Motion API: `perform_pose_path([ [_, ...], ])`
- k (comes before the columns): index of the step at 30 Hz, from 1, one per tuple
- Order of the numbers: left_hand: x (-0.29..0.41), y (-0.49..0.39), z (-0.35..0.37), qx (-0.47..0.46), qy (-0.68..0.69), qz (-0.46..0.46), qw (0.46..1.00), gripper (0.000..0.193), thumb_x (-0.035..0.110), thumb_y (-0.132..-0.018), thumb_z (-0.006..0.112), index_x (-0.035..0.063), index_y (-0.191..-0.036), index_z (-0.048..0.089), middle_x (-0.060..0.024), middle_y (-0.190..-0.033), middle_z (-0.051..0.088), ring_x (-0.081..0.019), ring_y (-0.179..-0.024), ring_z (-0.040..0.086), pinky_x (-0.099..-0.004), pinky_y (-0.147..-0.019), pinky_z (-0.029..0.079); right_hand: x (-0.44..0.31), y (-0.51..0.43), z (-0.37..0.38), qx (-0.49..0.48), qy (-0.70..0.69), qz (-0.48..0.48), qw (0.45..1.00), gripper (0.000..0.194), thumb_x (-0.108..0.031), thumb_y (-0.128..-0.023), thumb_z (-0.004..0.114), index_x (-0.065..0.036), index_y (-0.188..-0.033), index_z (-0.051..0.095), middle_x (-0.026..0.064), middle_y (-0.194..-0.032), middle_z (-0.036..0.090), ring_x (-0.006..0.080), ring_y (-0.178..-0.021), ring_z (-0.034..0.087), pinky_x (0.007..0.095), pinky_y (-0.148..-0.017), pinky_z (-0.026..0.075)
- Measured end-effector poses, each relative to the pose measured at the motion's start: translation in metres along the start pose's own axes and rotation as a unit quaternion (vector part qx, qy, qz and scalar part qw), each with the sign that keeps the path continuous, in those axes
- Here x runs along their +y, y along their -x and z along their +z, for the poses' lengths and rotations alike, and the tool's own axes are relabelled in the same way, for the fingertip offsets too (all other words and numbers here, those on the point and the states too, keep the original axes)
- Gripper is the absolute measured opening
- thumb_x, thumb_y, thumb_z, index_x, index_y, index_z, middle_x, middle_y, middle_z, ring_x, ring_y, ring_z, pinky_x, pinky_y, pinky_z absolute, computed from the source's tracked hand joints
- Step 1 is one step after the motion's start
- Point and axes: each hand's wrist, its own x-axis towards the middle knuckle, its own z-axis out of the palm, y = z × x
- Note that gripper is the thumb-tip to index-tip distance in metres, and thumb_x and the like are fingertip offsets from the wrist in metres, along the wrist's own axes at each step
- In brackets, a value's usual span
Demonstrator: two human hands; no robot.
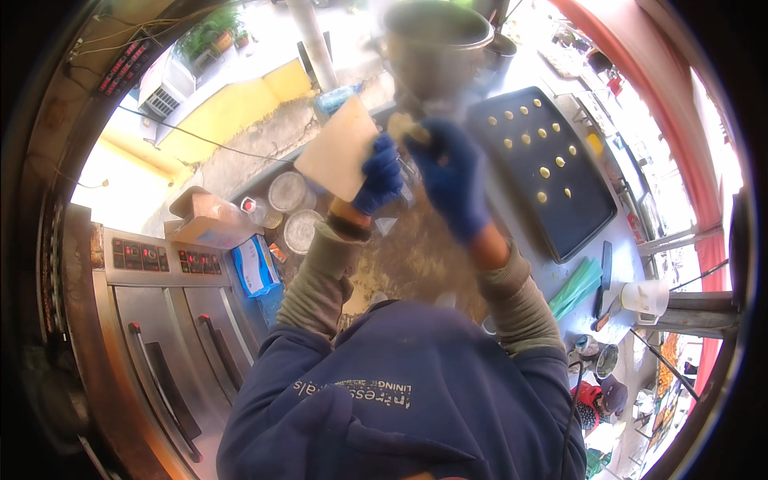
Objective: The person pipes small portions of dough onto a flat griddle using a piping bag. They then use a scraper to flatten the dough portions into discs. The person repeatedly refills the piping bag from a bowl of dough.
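Note:
My left hand (380, 175), in a blue glove, grips a flat cream-coloured rectangular board (341, 151) by its edge, tilted up in front of me. To its right my right hand (451, 177), also gloved in blue, is blurred. A pale, dough-like piece (401, 126) shows at its fingertips, too blurred to name for certain. Just beyond that hand stands a large metal pot (435, 57). On the right, a dark baking tray (561, 216) lies on the metal table, bearing several small pale dollops (544, 173) in rough rows.
Green plastic piping bags (577, 288), a long dark-handled knife (603, 282) and a clear plastic jug (645, 298) sit on the metal table (534, 273). A steel deck oven (180, 336), a cardboard box (210, 219) and lidded tubs (291, 192) are at left. Another person (594, 402) is lower right.

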Motion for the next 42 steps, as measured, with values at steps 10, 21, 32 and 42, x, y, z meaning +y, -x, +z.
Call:
perform_pose_path([
  [10,-0.042,0.014,0.06,0.278,-0.28,0.076,0.916,0.017,0.023,-0.106,0.049,0.0084,-0.112,0.055,0.0058,-0.072,0.048,-0.0054,-0.052,0.044,-0.0206,-0.046,0.033,0.026,-0.03,0.025,0.008,0.072,-0.135,0.988,0.01,-0.008,-0.082,0.072,-0.008,-0.084,0.062,0.0096,-0.076,0.065,0.0285,-0.067,0.064,0.0367,-0.066,0.051],
  [21,-0.038,0.021,0.035,0.035,-0.002,-0.044,0.998,0.033,0.038,-0.104,0.048,0.0059,-0.096,0.049,0.0008,-0.067,0.042,-0.0108,-0.05,0.043,-0.0233,-0.044,0.036,0.002,-0.017,0.016,-0.04,0.075,-0.143,0.986,0.018,-0.008,-0.087,0.073,-0.007,-0.103,0.065,0.0109,-0.089,0.072,0.021,-0.073,0.07,0.0325,-0.064,0.055],
  [32,-0.045,0.014,0.032,0.038,0.016,-0.047,0.998,0.028,0.035,-0.105,0.045,0.0086,-0.098,0.048,0.0002,-0.069,0.043,-0.0102,-0.058,0.045,-0.0224,-0.051,0.039,-0.002,0.009,0.028,-0.053,0.089,-0.08,0.991,0.015,-0.011,-0.08,0.07,-0.01,-0.096,0.068,0.0065,-0.097,0.07,0.0285,-0.087,0.067,0.0419,-0.082,0.048],
  [42,-0.043,0.011,0.004,0.078,-0.002,-0.092,0.993,0.027,0.036,-0.105,0.042,0.0098,-0.104,0.049,-0.0001,-0.073,0.042,-0.0123,-0.062,0.042,-0.0255,-0.056,0.038,-0.053,0.035,0.027,-0.043,0.069,-0.177,0.981,0.019,-0.015,-0.081,0.068,-0.016,-0.099,0.061,0.0023,-0.077,0.054,0.0235,-0.073,0.056,0.0399,-0.07,0.039],
])
